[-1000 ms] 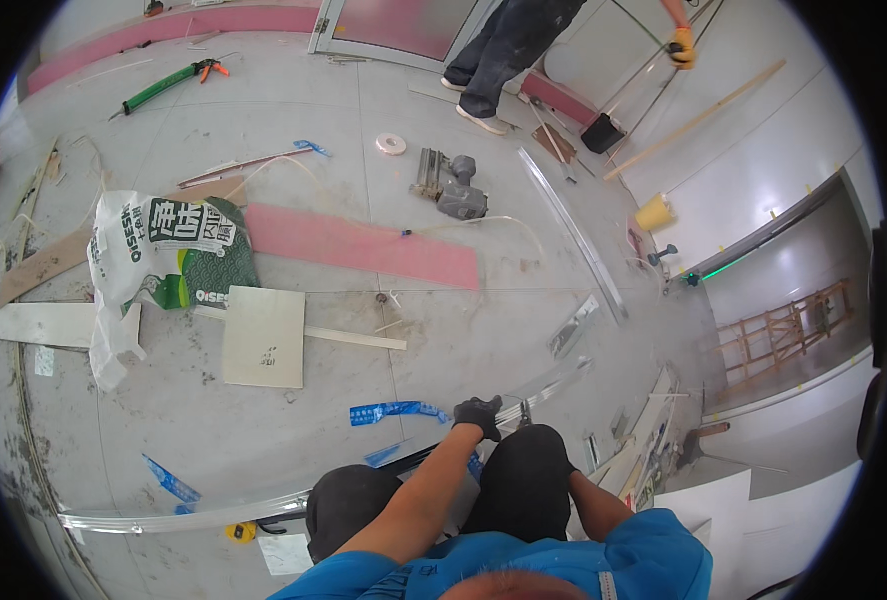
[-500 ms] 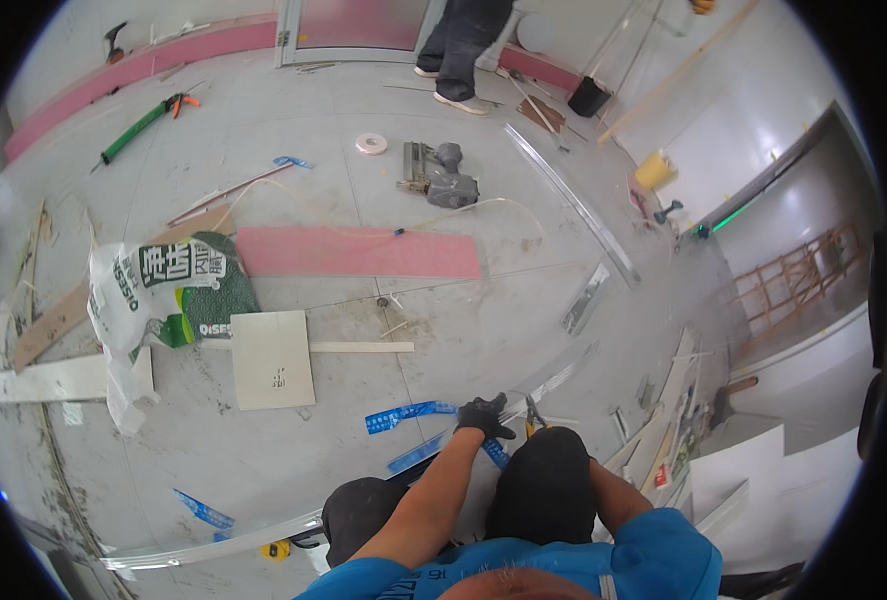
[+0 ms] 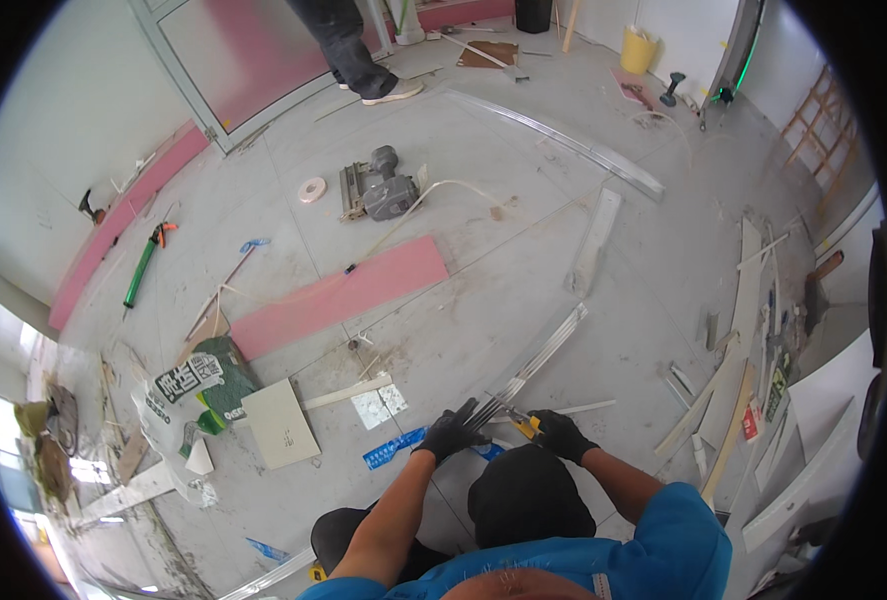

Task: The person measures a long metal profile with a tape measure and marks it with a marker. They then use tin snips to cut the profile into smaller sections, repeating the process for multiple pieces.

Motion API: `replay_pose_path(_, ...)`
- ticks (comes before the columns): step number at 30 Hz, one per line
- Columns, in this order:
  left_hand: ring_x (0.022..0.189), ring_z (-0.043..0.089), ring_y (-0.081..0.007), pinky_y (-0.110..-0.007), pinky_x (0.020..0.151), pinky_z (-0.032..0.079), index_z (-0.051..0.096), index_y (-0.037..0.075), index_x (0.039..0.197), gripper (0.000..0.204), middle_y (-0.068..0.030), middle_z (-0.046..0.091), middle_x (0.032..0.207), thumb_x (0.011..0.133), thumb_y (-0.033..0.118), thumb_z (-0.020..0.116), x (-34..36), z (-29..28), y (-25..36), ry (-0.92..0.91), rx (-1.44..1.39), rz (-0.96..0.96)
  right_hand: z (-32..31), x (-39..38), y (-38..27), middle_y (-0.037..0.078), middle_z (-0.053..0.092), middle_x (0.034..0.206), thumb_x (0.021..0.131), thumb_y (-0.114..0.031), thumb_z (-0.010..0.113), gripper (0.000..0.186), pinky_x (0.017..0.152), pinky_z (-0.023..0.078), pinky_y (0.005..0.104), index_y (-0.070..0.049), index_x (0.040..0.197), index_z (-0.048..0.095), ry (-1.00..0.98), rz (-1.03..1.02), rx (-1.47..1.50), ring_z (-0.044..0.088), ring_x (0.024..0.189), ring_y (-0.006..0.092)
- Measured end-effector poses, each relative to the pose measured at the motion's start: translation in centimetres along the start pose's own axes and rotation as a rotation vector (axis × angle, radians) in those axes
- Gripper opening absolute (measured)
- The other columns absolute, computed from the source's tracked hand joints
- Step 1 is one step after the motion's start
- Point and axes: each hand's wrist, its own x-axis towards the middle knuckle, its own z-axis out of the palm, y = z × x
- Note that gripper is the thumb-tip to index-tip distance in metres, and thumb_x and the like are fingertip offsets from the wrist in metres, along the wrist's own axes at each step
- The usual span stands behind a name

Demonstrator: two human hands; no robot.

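Observation:
My left hand [image 3: 450, 431], in a black glove, grips the near end of a ridged silver metal profile [image 3: 546, 352] slanting away to the upper right. In my black-gloved right hand [image 3: 561, 436] is a pair of snips [image 3: 529, 425] with yellow handles. Its open-looking blades lie beside the profile close to my left fingers; I cannot tell whether they touch the metal. Blue printed film [image 3: 393, 450] lies beside my left hand and runs under it. Both hands are in front of my bent knees.
Ahead are a pink board [image 3: 338, 298] and a grey nail gun [image 3: 381, 187] with a hose. Metal channels [image 3: 563, 143] lie farther off. Offcuts [image 3: 723, 390] are piled on the right; a beige panel [image 3: 281, 424] and a bag [image 3: 198, 395] lie left. Another person's legs [image 3: 348, 50] stand beyond.
The view has turned to the right. My right hand and the snips' yellow handles have come out from behind my knee. My left hand remains at the profile.

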Motion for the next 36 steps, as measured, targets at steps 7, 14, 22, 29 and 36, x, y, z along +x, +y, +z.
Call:
replay_pose_path(7,0.112,0.059,-0.0402,-0.044,0.094,0.048,0.031,0.019,0.154,0.092,-0.0291,0.057,0.117,0.081,0.053,0.074,-0.4,-1.2,0.7,-0.008,-0.009,-0.060,1.7,-0.2,0.3,0.025,0.055,0.133,0.080,-0.018,0.065,0.065,0.103,0.044,0.0429,0.001,0.140,0.045,-0.258,0.211,0.298,0.055,0.121,0.0398)
replay_pose_path(14,0.110,0.059,-0.0405,-0.045,0.094,0.047,0.034,0.018,0.152,0.085,-0.0285,0.058,0.117,0.084,0.052,0.070,0.5,-0.3,-1.3,0.017,-0.017,-0.096,0.4,0.1,-0.4,0.027,0.049,0.140,0.081,-0.021,0.066,0.074,0.108,0.039,0.0412,0.001,0.145,0.037,-0.313,0.197,0.452,0.050,0.128,0.0387)
replay_pose_path(22,0.114,0.058,-0.0415,-0.045,0.097,0.045,0.039,0.018,0.151,0.082,-0.0264,0.060,0.115,0.084,0.057,0.068,0.2,-0.4,0.4,0.072,-0.059,-0.068,-2.5,-0.3,-2.4,0.030,0.047,0.141,0.082,-0.016,0.058,0.077,0.108,0.038,0.0392,0.000,0.151,0.028,-0.413,0.281,0.448,0.049,0.130,0.0399)
replay_pose_path(29,0.110,0.059,-0.0361,-0.044,0.093,0.046,0.041,0.020,0.150,0.082,-0.0243,0.060,0.117,0.083,0.060,0.068,0.6,0.5,-1.3,0.013,-0.135,-0.149,-5.0,1.0,-4.4,0.029,0.045,0.144,0.082,-0.016,0.056,0.075,0.109,0.036,0.0383,0.001,0.150,0.031,-0.513,0.329,0.469,0.047,0.132,0.0385)
replay_pose_path(36,0.094,0.060,-0.0221,-0.036,0.082,0.050,0.042,0.015,0.150,0.081,-0.0175,0.060,0.122,0.085,0.058,0.068,1.3,1.0,-1.7,-0.003,-0.163,-0.171,-5.1,0.1,-4.5,0.027,0.047,0.143,0.083,-0.014,0.058,0.072,0.109,0.036,0.0376,0.000,0.149,0.033,-0.525,0.423,0.483,0.047,0.132,0.0376)
